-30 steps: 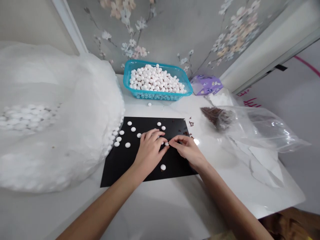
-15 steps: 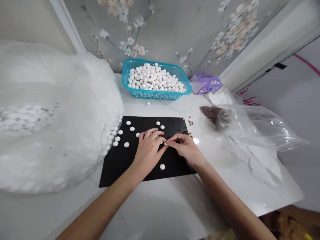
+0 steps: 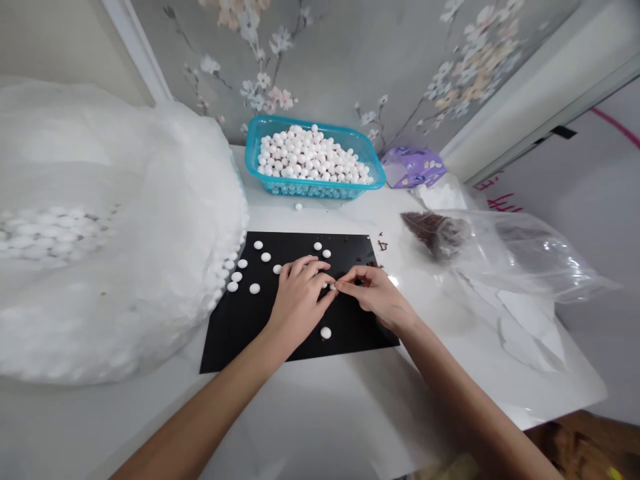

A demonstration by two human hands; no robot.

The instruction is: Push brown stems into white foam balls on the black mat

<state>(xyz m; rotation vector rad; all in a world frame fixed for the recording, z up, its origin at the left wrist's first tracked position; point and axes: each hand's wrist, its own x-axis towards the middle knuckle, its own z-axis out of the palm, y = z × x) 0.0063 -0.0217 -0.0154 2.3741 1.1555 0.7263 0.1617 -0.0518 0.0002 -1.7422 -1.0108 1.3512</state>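
My left hand [image 3: 299, 300] rests on a black mat [image 3: 240, 327], its fingers curled and pinching a small white bead [image 3: 332, 287]. My right hand [image 3: 373, 297] meets it from the right, thumb and forefinger pressed together at the same bead. Several loose white beads [image 3: 255, 289] lie on the mat to the left, and one bead [image 3: 325, 333] lies just below my hands.
A teal basket [image 3: 255, 143] full of white beads stands at the back. A big white plastic bag [image 3: 100, 240] of beads fills the left. On the right lie a clear bag with dark brown bits [image 3: 435, 233] and a purple packet [image 3: 413, 167]. The white table's edge [image 3: 565, 410] runs at right.
Both hands stay together at the bead; the fingers have shifted only slightly. The view moved a little.
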